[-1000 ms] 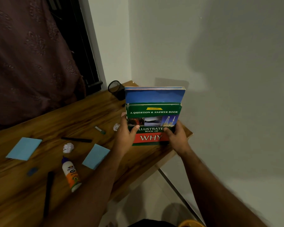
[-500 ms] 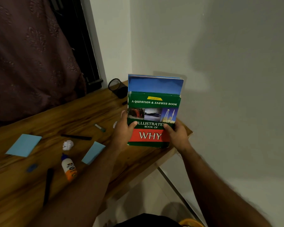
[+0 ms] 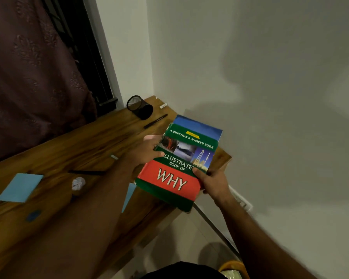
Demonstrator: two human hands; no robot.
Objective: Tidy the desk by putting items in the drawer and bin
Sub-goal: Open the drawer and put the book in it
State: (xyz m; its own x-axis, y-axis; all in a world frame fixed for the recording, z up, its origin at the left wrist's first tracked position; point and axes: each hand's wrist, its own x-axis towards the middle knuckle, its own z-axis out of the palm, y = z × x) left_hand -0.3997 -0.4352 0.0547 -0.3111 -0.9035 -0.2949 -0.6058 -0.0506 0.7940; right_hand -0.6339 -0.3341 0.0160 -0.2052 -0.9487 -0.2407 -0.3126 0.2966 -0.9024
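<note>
Two hands, left hand (image 3: 147, 152) and right hand (image 3: 212, 182), clamped on opposite edges of stacked books (image 3: 179, 164), tilted beyond the desk (image 3: 93, 137) corner, probably drawer-bound.

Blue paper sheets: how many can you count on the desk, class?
2: one blue sheet lies at the desk's left; another blue sheet shows partly behind the left forearm. More may be hidden.

The single view comes from a camera worn on the person's head, looking forward and steeply down over both forearms toward the far right corner of the wooden desk (image 3: 73, 141) where it meets the wall (image 3: 270, 77). It sits close, the arms filling the lower frame, and is tilted so the desk edge runs diagonally, with floor (image 3: 169, 244) below.
</note>
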